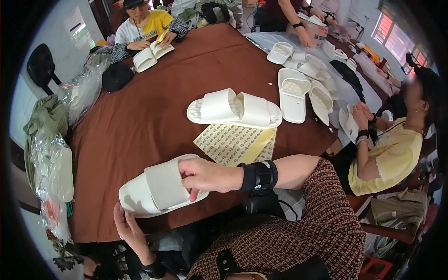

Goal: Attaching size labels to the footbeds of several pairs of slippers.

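Note:
A white slide slipper (161,184) lies at the table's near edge, its toe to the left. My right hand (207,175) reaches in from the right at the strap's opening, fingers curled against the slipper; some fingertips are hidden behind the strap. At the toe end, my left hand (128,228) grips the rim of the sole with its fingers. Just beyond lies a pair of white slippers (217,106), side by side and partly over yellow sticker sheets (233,144) printed with small repeated marks.
A brown cloth (140,112) covers the table. More white slippers (294,95) stand at its right side. Across the table a co-worker (149,28) handles another pair near a black cap (117,77). A second co-worker (389,140) sits at the right. Plastic-wrapped goods (53,172) line the left edge.

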`<state>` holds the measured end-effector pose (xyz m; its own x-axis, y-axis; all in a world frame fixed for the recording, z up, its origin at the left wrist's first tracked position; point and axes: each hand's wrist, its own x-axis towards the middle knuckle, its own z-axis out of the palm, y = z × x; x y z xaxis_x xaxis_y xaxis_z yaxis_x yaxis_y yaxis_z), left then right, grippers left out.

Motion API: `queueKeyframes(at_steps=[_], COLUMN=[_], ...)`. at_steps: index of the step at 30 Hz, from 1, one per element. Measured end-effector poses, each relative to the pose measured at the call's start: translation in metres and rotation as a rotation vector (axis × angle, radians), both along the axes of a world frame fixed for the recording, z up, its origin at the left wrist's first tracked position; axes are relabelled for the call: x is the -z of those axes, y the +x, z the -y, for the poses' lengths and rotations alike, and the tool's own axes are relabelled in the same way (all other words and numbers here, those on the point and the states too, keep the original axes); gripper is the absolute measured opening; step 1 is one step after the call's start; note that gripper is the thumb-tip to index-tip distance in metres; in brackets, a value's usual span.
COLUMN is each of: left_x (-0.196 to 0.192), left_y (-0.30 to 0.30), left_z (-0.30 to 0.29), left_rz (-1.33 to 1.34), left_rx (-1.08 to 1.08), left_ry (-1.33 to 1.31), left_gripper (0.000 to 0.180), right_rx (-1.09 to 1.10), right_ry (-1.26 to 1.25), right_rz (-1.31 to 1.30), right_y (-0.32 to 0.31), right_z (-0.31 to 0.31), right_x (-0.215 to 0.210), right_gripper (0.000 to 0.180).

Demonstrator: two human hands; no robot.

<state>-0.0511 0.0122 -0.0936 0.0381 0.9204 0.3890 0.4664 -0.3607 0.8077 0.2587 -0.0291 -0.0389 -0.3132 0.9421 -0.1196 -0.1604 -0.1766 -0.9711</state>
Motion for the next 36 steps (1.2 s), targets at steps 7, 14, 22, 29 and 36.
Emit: queueKeyframes(at_steps=[7,14,22,29,36], left_x=[-0.022,-0.029,-0.002,0.018,0.013], left_y=[0.006,0.027,0.037,0.035,0.040], left_z=[0.015,0.012,0.004,-0.006,-0.002], left_rz=[0.242,0.069,0.035,-0.121,-0.171], left_rx=[0.093,0.168,0.181,0.138,0.134], left_ry=[0.070,0.172,-0.042,-0.062,-0.004], left_gripper=[0.042,0.046,0.040,0.036,0.034], right_rx=[0.085,0.345,0.820,1.087,1.151], right_ry=[0.064,0.018,0.312,0.450,0.322], right_rz=[-0.123,-0.300,-0.171,-0.034,0.391], right_y=[0.025,0.072,0.188,0.331,0.362], right_z=[0.023,0.045,0.073,0.065,0.055], right_x=[-0.019,-0.027,-0.047,-0.038,-0.012], right_gripper=[0.017,0.012,0.012,0.009,0.015])
